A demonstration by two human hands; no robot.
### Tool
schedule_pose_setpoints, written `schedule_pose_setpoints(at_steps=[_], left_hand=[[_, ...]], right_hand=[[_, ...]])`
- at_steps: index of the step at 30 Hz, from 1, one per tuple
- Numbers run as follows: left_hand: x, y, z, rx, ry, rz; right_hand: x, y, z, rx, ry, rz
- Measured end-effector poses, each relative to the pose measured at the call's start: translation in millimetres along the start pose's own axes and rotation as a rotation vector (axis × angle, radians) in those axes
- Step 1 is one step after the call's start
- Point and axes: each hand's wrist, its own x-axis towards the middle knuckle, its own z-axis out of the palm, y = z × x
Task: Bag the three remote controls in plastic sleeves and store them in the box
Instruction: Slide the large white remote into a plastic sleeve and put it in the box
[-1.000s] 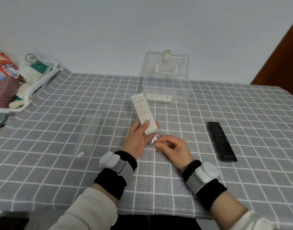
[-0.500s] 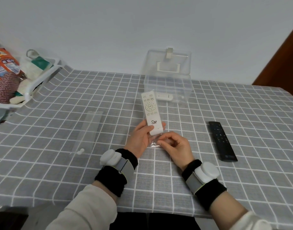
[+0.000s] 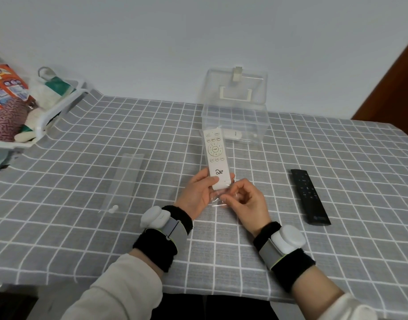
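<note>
My left hand (image 3: 198, 192) grips the lower end of a white remote control (image 3: 215, 155), held upright above the table inside a clear plastic sleeve (image 3: 218, 200). My right hand (image 3: 246, 199) pinches the sleeve's loose open end just below the remote. A black remote control (image 3: 310, 196) lies flat on the cloth to the right. An empty plastic sleeve (image 3: 125, 179) lies to the left. The clear box (image 3: 235, 125) stands behind, lid (image 3: 236, 88) raised, with a white remote (image 3: 233, 134) inside.
A grey checked cloth (image 3: 221, 245) covers the table. A white basket (image 3: 55, 112) with packets and soft items stands at the far left edge. A white wall rises behind the box, and a brown door (image 3: 396, 88) shows at the right.
The white remote has risen and turned from tilting left to nearly upright in my left hand. My right hand stayed at the sleeve's lower end.
</note>
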Motion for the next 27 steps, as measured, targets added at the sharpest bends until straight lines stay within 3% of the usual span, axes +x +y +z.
schedule_pose_setpoints(at_steps=[27], left_hand=[[1.4, -0.6, -3.2, -0.028, 0.015, -0.001]], right_hand=[[0.1, -3.2, -0.9, 0.023, -0.032, -0.006]])
